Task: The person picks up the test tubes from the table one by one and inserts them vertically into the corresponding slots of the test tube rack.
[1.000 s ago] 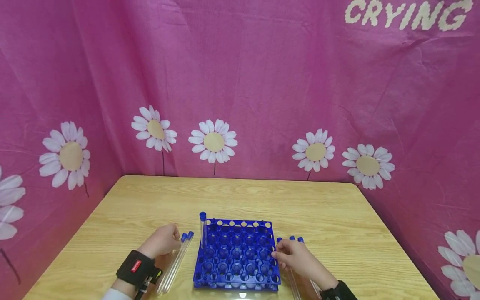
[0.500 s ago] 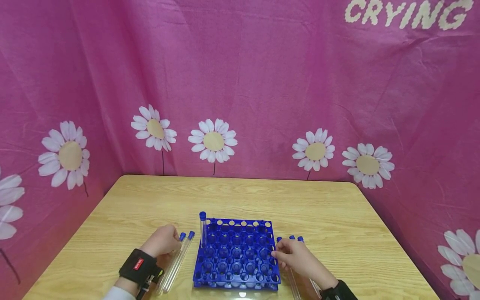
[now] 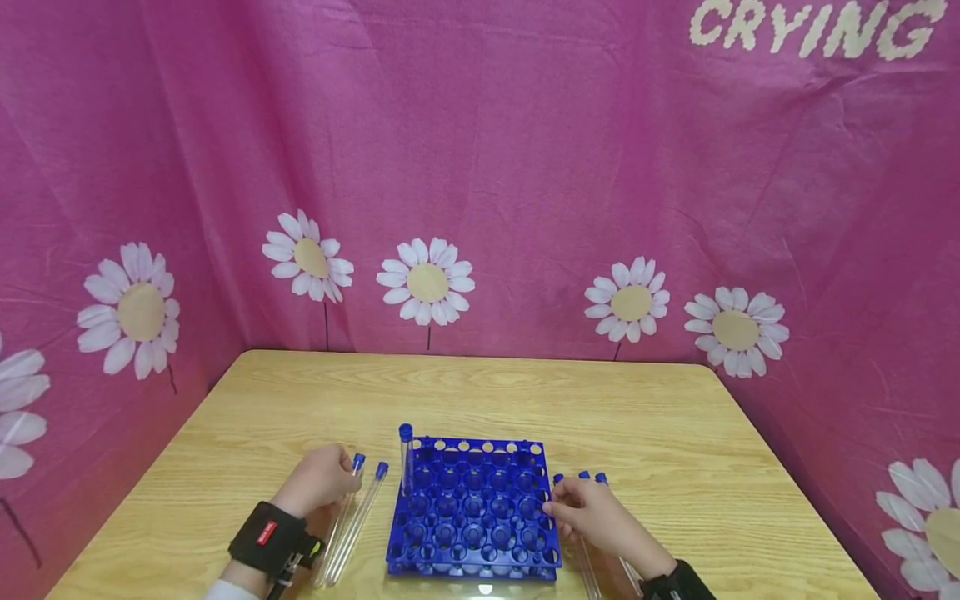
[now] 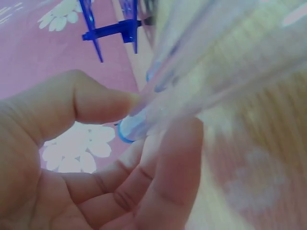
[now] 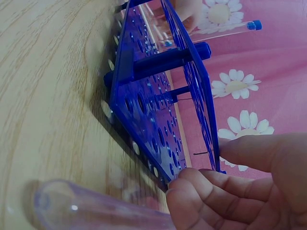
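So, hands (image 3: 318,481) (image 3: 592,514) on capped tube (image 3: 341,522) and rack (image 3: 461,502).

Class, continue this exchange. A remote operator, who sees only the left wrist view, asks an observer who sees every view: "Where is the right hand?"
Observer: The right hand is at the right edge of the blue rack.
Operator: Does any tube stand in the blue rack?
Observer: Yes, one capped tube stands upright at its left side.
Operator: What lies near the right hand?
Observer: Clear tubes, partly hidden by it in the head view, where three blue caps show.
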`<act>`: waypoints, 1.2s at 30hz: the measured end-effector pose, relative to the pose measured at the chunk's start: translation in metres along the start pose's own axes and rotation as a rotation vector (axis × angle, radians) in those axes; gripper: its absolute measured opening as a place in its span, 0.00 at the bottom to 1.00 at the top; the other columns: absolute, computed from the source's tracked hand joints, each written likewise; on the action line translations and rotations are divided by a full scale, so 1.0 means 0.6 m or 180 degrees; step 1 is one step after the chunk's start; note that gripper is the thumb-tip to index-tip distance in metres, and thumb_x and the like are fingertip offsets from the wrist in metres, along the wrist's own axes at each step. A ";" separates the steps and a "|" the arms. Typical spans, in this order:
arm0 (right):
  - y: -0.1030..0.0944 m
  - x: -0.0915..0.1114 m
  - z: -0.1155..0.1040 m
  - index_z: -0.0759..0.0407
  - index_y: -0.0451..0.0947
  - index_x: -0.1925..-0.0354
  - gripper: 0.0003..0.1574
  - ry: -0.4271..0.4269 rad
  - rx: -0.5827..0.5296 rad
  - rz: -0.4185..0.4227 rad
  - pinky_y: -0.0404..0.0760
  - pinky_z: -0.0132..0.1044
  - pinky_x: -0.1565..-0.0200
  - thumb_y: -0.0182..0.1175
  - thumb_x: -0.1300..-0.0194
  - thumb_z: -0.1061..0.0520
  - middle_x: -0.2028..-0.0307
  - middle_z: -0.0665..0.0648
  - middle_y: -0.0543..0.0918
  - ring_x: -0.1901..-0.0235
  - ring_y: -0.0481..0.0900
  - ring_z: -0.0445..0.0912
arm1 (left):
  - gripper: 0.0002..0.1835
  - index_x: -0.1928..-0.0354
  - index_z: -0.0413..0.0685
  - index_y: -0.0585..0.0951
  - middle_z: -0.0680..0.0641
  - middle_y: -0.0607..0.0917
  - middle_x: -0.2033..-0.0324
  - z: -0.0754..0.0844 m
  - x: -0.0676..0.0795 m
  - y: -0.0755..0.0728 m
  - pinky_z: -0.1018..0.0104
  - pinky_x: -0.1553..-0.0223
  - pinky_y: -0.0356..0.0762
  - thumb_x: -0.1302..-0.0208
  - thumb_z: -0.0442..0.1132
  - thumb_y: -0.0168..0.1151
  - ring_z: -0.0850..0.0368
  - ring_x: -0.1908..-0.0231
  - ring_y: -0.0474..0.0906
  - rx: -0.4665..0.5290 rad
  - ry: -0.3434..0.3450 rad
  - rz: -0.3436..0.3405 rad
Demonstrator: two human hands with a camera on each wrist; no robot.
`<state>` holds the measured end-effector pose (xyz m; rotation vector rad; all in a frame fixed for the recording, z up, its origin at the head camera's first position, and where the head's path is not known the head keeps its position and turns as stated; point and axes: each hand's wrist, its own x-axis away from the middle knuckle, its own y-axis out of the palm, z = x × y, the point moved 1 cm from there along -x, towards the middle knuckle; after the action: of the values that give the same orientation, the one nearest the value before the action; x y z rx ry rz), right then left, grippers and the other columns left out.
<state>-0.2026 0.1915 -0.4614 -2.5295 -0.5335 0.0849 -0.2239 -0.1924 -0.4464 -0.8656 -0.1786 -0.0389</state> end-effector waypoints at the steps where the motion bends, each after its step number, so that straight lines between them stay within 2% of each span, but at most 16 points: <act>1: 0.000 0.000 0.000 0.65 0.73 0.64 0.20 0.0000 -0.0001 0.0001 0.79 0.36 0.77 0.60 0.41 0.48 0.78 0.55 0.78 0.79 0.75 0.43 | 0.09 0.70 0.40 0.71 0.47 0.75 0.83 0.002 0.001 -0.002 0.68 0.84 0.64 0.49 0.34 0.62 0.55 0.87 0.72 0.0012 0.0005 0.0002; 7: 0.001 -0.001 0.002 0.65 0.73 0.64 0.20 -0.0002 -0.0005 0.0011 0.78 0.36 0.78 0.60 0.41 0.47 0.79 0.55 0.77 0.79 0.74 0.42 | 0.16 0.62 0.39 0.70 0.49 0.70 0.80 0.018 0.008 -0.013 0.67 0.82 0.61 0.51 0.36 0.63 0.57 0.83 0.66 -0.0074 0.0136 0.0139; 13: 0.002 -0.001 0.002 0.64 0.73 0.65 0.19 0.0007 0.0009 0.0001 0.78 0.36 0.78 0.60 0.41 0.48 0.79 0.54 0.77 0.79 0.74 0.43 | 0.18 0.60 0.40 0.68 0.50 0.67 0.81 0.041 0.024 -0.024 0.67 0.81 0.58 0.52 0.34 0.61 0.58 0.82 0.62 0.0157 0.0335 0.0258; 19: -0.001 -0.001 0.000 0.64 0.73 0.65 0.21 0.0016 0.0063 -0.0018 0.79 0.36 0.77 0.60 0.40 0.46 0.79 0.54 0.77 0.79 0.75 0.42 | 0.19 0.59 0.42 0.65 0.48 0.71 0.75 0.069 0.048 -0.037 0.66 0.79 0.63 0.52 0.34 0.61 0.58 0.78 0.65 0.0357 0.0488 0.0480; 25: -0.003 -0.002 0.001 0.64 0.73 0.65 0.22 0.0023 0.0096 -0.0019 0.79 0.35 0.77 0.59 0.40 0.45 0.79 0.52 0.77 0.79 0.75 0.42 | 0.19 0.59 0.45 0.64 0.47 0.72 0.69 0.097 0.073 -0.047 0.65 0.76 0.65 0.51 0.36 0.61 0.57 0.73 0.67 0.0393 0.0652 0.0718; 30: -0.002 -0.002 0.002 0.64 0.73 0.65 0.21 0.0000 0.0063 -0.0015 0.78 0.36 0.77 0.59 0.40 0.46 0.79 0.54 0.77 0.79 0.75 0.42 | 0.18 0.60 0.46 0.65 0.47 0.75 0.69 0.119 0.091 -0.044 0.64 0.69 0.72 0.51 0.35 0.60 0.57 0.68 0.72 0.0470 0.0898 0.0999; 36: 0.000 -0.002 0.005 0.64 0.73 0.65 0.20 -0.0029 0.0057 0.0009 0.78 0.36 0.78 0.59 0.40 0.46 0.79 0.56 0.78 0.79 0.75 0.42 | 0.18 0.59 0.45 0.65 0.48 0.75 0.72 0.143 0.104 -0.032 0.70 0.71 0.78 0.51 0.32 0.60 0.58 0.68 0.74 0.0674 0.1231 0.1250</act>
<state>-0.2044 0.1927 -0.4640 -2.5135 -0.5305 0.1020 -0.1765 -0.1372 -0.3666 -0.6546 0.3456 0.1765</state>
